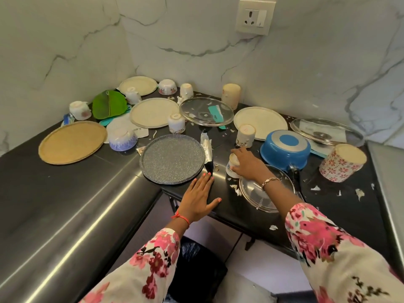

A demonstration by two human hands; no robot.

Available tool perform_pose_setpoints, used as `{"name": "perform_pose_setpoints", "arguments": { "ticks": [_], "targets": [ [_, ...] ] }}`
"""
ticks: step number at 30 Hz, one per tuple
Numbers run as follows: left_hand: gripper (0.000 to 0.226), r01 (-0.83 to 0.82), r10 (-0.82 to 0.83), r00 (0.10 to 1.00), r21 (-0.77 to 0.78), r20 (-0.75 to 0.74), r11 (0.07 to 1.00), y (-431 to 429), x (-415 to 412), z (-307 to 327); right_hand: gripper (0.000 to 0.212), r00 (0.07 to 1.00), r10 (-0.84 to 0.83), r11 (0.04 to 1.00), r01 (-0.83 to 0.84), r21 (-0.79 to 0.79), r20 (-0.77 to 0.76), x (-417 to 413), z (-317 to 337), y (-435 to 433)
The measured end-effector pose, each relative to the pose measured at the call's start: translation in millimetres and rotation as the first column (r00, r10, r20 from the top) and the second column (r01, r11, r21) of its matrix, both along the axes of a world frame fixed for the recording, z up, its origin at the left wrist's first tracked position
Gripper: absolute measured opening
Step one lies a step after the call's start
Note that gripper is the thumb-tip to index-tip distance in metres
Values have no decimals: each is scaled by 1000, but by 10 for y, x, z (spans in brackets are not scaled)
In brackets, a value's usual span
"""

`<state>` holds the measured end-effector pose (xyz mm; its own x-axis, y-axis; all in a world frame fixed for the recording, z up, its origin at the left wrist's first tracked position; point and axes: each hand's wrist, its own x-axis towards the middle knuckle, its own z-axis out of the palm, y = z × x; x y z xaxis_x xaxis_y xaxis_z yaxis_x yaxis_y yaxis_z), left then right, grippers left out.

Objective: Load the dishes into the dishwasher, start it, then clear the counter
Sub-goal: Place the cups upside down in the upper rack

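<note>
The right hand [247, 164], just right of centre in the frame, was curled round a small upturned cup [232, 166], gripping it from above near the front edge of the dark counter [341, 206]. The left hand [200, 196], lower and slightly left of it, lay flat on that edge with straight, spread fingers and held nothing. Its fingertips were just beside a speckled grey plate [172, 158] and the end of a crumpled foil wrapper [207, 149].

Under the right wrist sat a glass lid [253, 196], and just beyond it an upturned blue saucepan [286, 149] with its dark handle pointing toward the person. At the far right a floral tumbler [342, 164] stood upside down.

Further back, toward the upper middle, lay a second glass lid [206, 111], several cream plates and more upturned cups. At the left of the frame were a brown plate [72, 142], a blue-and-white bowl [123, 138] and a green leaf-shaped dish [109, 103]. Torn scraps of paper were strewn among them. Below the counter edge, at the bottom centre, was a bin lined with a black bag [196, 267].

The job looked barely begun. Nearly every dish seemed to be out on the counter, no dishwasher was in view, and the cup was likely among the first pieces picked up. Loading, starting the machine and clearing the scraps all appeared to remain.
</note>
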<state>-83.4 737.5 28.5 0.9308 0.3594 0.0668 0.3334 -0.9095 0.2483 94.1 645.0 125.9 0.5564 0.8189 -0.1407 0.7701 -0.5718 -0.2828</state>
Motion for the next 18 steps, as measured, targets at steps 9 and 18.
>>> {"name": "perform_pose_setpoints", "arguments": {
  "ticks": [9,18],
  "targets": [
    [72,-14,12,999,68,31,998,-6,-11,-63,50,995,-18,1000,17,-8,-96,75,-9,205],
    [72,-19,14,998,-92,-55,996,-29,-52,74,51,998,3,991,6,131,-70,-173,90,147]
  ]
}}
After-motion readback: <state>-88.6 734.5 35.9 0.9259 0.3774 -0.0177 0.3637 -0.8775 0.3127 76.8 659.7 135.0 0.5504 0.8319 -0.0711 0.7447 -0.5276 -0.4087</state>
